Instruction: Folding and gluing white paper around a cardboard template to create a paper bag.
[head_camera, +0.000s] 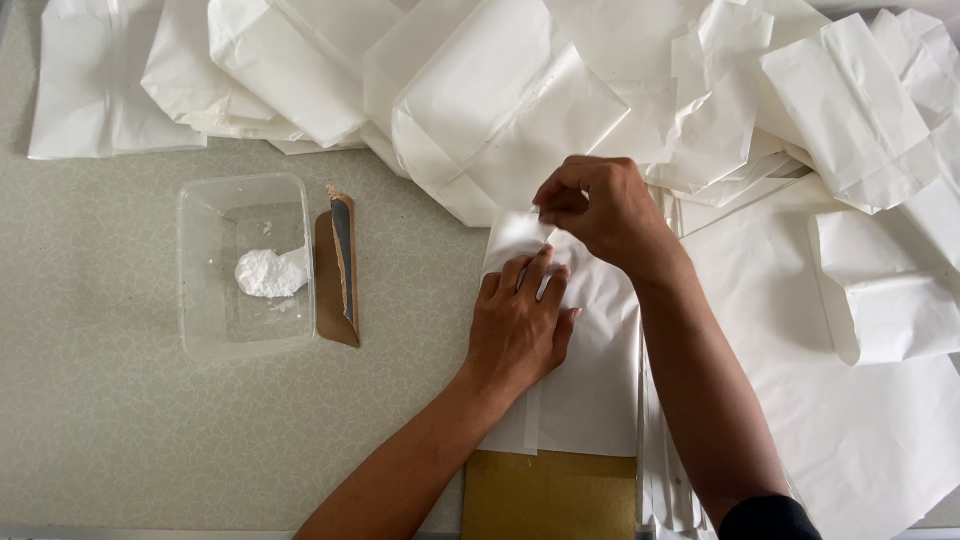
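Paper sheet (590, 370) lies on the surface (100, 400) right of a tub (245, 265), left hand (520, 325) pressing it flat with fingers together, right hand (600, 210) pinching its top fold.

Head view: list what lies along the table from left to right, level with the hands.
Clear plastic tub holding white paste → brown card scraper → left hand flat on white paper sheet → right hand pinching its top edge → folded white paper bag.
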